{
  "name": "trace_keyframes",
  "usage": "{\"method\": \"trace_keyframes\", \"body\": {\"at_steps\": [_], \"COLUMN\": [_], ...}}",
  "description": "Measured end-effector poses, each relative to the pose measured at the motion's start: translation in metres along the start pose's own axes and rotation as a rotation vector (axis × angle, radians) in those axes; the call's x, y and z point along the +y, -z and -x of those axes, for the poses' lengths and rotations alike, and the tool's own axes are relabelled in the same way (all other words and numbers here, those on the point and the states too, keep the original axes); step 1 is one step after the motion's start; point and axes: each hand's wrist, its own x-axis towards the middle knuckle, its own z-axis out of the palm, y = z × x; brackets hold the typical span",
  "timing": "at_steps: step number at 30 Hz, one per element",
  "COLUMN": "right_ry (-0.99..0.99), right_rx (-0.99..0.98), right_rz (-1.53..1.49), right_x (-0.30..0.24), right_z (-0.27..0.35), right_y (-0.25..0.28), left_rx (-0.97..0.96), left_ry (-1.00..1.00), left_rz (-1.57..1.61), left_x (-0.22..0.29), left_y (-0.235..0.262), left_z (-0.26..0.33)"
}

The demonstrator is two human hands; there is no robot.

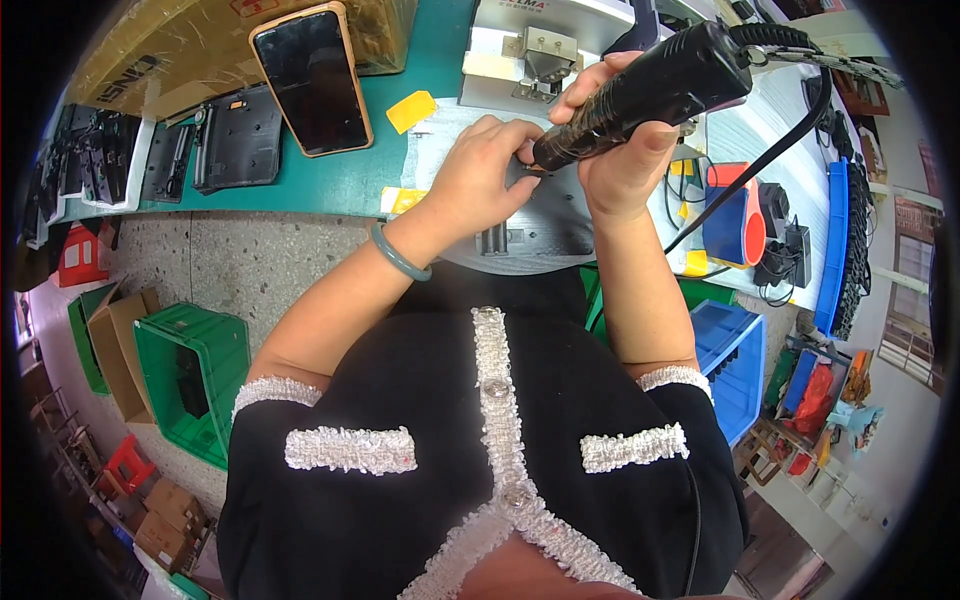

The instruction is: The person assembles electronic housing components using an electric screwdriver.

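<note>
My right hand (625, 160) is wrapped round a black electric screwdriver (650, 95), tilted with its tip down to the left. A cable runs from its upper end. Beside the tip is my left hand (475, 180), its fingers curled and its thumb close to them; whatever they pinch is hidden. Under both hands lies a dark grey plastic housing (560, 225) with moulded slots, on a white foam sheet (425, 150). The screwdriver's bit and the spot it meets cannot be made out. Just beyond my hands stands a light grey machine with a metal block (548, 60), perhaps a screw feeder.
A phone (312, 80) leans against a cardboard box (180, 60). Black plastic housings (238, 140) lie at the left on the green table (430, 60). At the right are a blue and red round container (735, 215), cables and a blue tray (832, 245). Green (190, 375) and blue crates (730, 350) stand below.
</note>
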Motion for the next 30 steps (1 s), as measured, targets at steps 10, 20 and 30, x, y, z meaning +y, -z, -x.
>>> {"method": "trace_keyframes", "body": {"at_steps": [10, 20, 30], "right_ry": [-0.045, 0.04, 0.277], "right_rx": [-0.051, -0.066, 0.051], "right_rz": [0.054, 0.1, -0.241], "right_x": [0.001, 0.002, -0.025], "right_z": [0.0, 0.005, -0.043], "right_y": [-0.013, -0.015, 0.026], "left_rx": [0.034, -0.013, 0.075], "left_ry": [-0.035, 0.127, 0.022], "left_rz": [-0.014, 0.073, 0.065], "left_x": [0.001, -0.001, -0.012], "left_y": [0.008, 0.043, 0.034], "left_z": [0.007, 0.03, 0.03]}}
